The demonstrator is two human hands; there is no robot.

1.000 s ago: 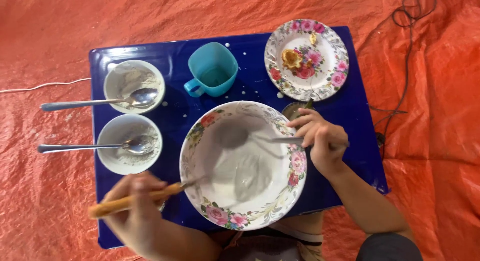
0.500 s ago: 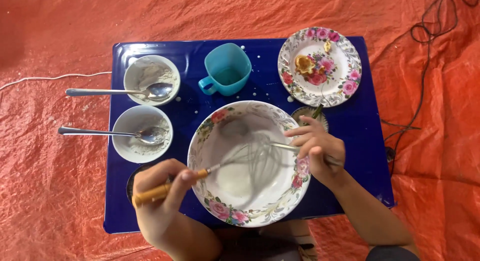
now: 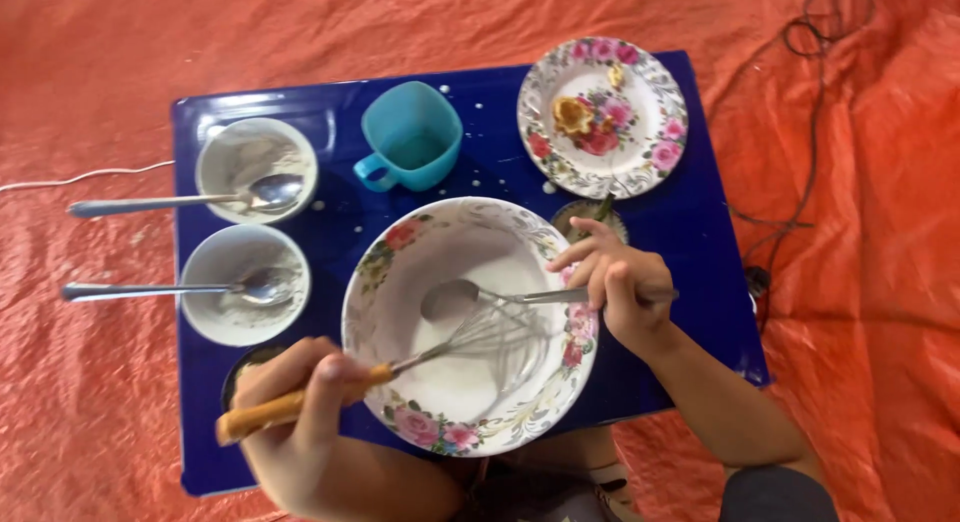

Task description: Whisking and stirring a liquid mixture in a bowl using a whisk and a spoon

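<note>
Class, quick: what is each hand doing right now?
Left hand: closed on the whisk handle.
Right hand: closed on the spoon handle.

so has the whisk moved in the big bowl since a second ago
Yes. The whisk head has swung from the floral bowl's far-left side toward its near-right side, while the left hand holds the wooden handle.

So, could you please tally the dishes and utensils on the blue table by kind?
Bowls: 3 (large floral, two small white)
Plates: 1
Cups: 1
Spoons: 3
Whisks: 1
Total: 9
</note>
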